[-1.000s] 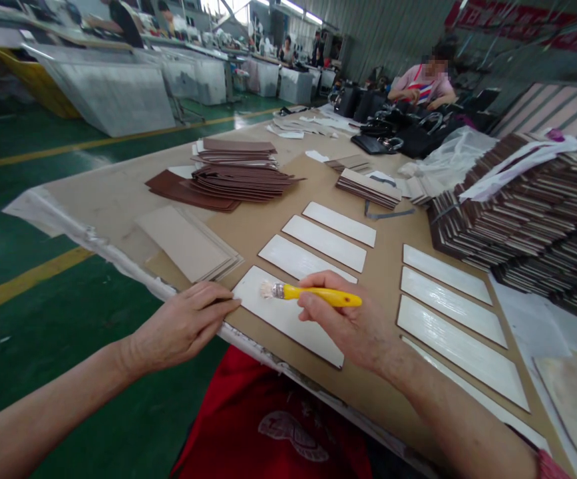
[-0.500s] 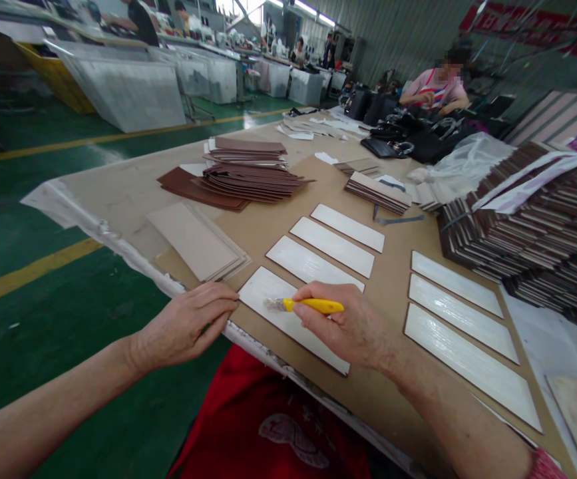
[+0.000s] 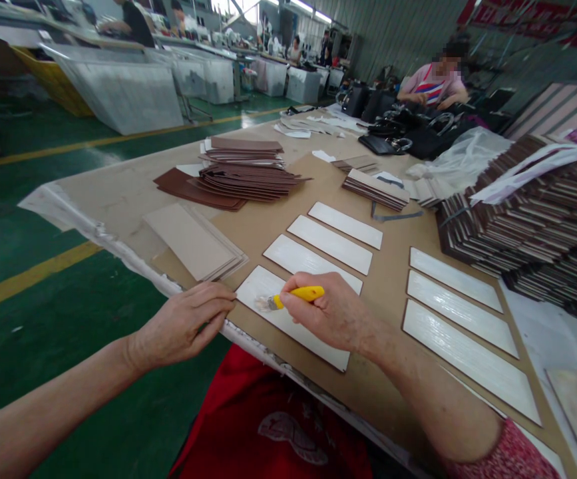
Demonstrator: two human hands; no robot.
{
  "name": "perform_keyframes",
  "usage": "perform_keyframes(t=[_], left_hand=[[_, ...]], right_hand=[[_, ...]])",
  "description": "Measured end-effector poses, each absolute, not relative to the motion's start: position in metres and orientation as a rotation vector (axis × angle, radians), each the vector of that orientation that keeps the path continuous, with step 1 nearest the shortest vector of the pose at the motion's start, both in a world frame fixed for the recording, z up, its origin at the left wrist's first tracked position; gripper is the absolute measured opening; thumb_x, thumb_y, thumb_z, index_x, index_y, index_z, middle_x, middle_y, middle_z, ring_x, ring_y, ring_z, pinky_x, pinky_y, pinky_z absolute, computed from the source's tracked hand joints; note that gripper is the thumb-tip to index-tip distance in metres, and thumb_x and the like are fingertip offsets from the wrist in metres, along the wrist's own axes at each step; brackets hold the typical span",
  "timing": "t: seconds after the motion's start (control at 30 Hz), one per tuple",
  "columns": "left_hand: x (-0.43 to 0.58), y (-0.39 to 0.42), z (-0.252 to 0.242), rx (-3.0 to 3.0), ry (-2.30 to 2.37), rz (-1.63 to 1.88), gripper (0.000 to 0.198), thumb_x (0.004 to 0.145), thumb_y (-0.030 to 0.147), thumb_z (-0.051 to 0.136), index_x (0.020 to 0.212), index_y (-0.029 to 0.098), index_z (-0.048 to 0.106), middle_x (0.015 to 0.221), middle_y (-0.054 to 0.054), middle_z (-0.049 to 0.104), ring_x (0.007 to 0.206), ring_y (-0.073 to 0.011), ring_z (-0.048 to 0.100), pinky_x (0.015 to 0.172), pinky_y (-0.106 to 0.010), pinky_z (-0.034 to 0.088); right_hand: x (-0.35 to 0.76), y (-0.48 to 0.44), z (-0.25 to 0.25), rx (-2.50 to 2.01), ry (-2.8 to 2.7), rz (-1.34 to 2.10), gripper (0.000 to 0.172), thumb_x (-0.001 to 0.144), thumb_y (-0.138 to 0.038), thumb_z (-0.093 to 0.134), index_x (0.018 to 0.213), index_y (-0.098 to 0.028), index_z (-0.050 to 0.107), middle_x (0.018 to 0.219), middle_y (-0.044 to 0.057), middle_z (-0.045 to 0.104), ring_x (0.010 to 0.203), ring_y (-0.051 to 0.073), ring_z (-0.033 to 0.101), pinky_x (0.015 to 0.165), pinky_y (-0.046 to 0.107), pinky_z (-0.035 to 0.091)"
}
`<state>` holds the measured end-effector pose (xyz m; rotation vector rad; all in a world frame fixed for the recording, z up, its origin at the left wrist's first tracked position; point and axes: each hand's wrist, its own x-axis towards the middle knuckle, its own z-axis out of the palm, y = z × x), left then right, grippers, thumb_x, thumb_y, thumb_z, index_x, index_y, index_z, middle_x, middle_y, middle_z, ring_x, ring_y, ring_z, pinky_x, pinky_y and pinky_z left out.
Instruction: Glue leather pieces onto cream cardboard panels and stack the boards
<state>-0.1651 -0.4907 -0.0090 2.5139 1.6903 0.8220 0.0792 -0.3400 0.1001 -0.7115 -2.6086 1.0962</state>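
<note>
My right hand (image 3: pixel 325 309) is closed around the yellow handle of a paintbrush (image 3: pixel 308 293). Its bristles touch the left part of a white rectangular panel (image 3: pixel 318 342) with thin dark edges, and wet-looking streaks show there. At that panel's left corner, the fingertips of my left hand (image 3: pixel 188 322) are together and hold the edge, with the thumb low beside the table edge. Beyond it lie several similar white panels (image 3: pixel 335 245) in a row. More glossy white panels (image 3: pixel 468 359) lie to the right, one partly hidden under my right forearm.
Left of the panels is a pile of beige sheets (image 3: pixel 188 239), with stacked brown pieces (image 3: pixel 248 179) behind. Tall stacks of dark-edged panels (image 3: pixel 532 206) stand at right. Black bags (image 3: pixel 383 126) and a seated person (image 3: pixel 432 86) are at the far end. The table edge (image 3: pixel 118 249) runs along the left.
My right hand has moved slightly left with the paintbrush, and its handle tilts up more. The bristles are a little further left on the panel. My left hand stays at the corner.
</note>
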Motion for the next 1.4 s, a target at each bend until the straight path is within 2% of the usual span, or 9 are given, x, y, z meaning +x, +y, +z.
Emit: perform_keyframes(t=[0.2, 0.57, 0.8, 0.9, 1.0, 1.13, 1.27, 1.4], left_hand=[[-0.166, -0.491, -0.01, 2.536, 1.691, 0.809, 0.03, 0.092, 0.007, 0.053, 0.12, 0.016, 0.059, 0.12, -0.012, 0.064, 0.117, -0.024, 0.058, 0.104, -0.041, 0.049], [-0.166, -0.49, -0.012, 2.501, 1.721, 0.821, 0.034, 0.089, 0.011, 0.054, 0.121, 0.018, 0.062, 0.118, -0.01, 0.067, 0.114, -0.0257, 0.062, 0.104, -0.042, 0.049], [-0.167, -0.49, -0.015, 2.482, 1.733, 0.851, 0.035, 0.089, 0.012, 0.056, 0.122, 0.022, 0.061, 0.116, -0.009, 0.067, 0.113, -0.0262, 0.063, 0.101, -0.043, 0.051], [-0.169, -0.49, -0.017, 2.485, 1.733, 0.836, 0.035, 0.088, 0.014, 0.057, 0.122, 0.022, 0.062, 0.117, -0.008, 0.067, 0.113, -0.0271, 0.063, 0.101, -0.045, 0.051], [-0.169, -0.491, -0.017, 2.497, 1.746, 0.792, 0.034, 0.089, 0.009, 0.057, 0.122, 0.019, 0.06, 0.117, -0.009, 0.066, 0.115, -0.0265, 0.061, 0.102, -0.046, 0.05], [-0.17, -0.491, -0.018, 2.526, 1.733, 0.775, 0.034, 0.091, 0.01, 0.056, 0.123, 0.019, 0.058, 0.119, -0.008, 0.064, 0.115, -0.0265, 0.06, 0.102, -0.046, 0.049], [-0.172, -0.49, -0.02, 2.547, 1.73, 0.783, 0.034, 0.09, 0.012, 0.056, 0.123, 0.02, 0.058, 0.119, -0.008, 0.064, 0.113, -0.0265, 0.061, 0.1, -0.045, 0.05], [-0.173, -0.49, -0.02, 2.547, 1.734, 0.774, 0.034, 0.091, 0.013, 0.055, 0.124, 0.022, 0.057, 0.118, -0.007, 0.064, 0.113, -0.0254, 0.06, 0.1, -0.045, 0.05]], right_hand=[[0.088, -0.34, 0.099, -0.885, -2.446, 1.212, 0.017, 0.092, -0.028, 0.055, 0.086, -0.021, 0.069, 0.063, -0.003, 0.065, 0.057, 0.012, 0.057, 0.055, 0.022, 0.035], [0.139, -0.348, 0.108, -0.887, -2.676, 1.015, 0.018, 0.092, -0.027, 0.055, 0.081, -0.021, 0.069, 0.065, -0.002, 0.062, 0.059, 0.012, 0.052, 0.054, 0.023, 0.033], [0.188, -0.353, 0.115, -1.141, -2.565, 1.161, 0.019, 0.094, -0.031, 0.056, 0.082, -0.021, 0.068, 0.061, -0.004, 0.059, 0.054, 0.011, 0.05, 0.049, 0.022, 0.035], [0.203, -0.349, 0.114, -1.234, -2.332, 1.32, 0.02, 0.095, -0.037, 0.057, 0.094, -0.021, 0.07, 0.063, -0.003, 0.061, 0.054, 0.012, 0.057, 0.05, 0.022, 0.04], [0.209, -0.345, 0.109, -1.256, -2.022, 1.521, 0.029, 0.092, -0.047, 0.063, 0.1, -0.02, 0.07, 0.069, -0.001, 0.066, 0.052, 0.011, 0.059, 0.049, 0.022, 0.045], [0.207, -0.343, 0.105, -1.292, -1.839, 1.579, 0.038, 0.086, -0.053, 0.07, 0.095, -0.016, 0.072, 0.068, 0.001, 0.068, 0.048, 0.01, 0.058, 0.047, 0.021, 0.046], [0.203, -0.344, 0.103, -1.286, -1.868, 1.57, 0.039, 0.088, -0.054, 0.068, 0.092, -0.016, 0.074, 0.072, 0.003, 0.071, 0.053, 0.01, 0.063, 0.052, 0.022, 0.05], [0.205, -0.343, 0.1, -1.205, -1.886, 1.598, 0.035, 0.088, -0.049, 0.07, 0.104, -0.018, 0.072, 0.074, 0.001, 0.07, 0.055, 0.011, 0.064, 0.052, 0.022, 0.05]])
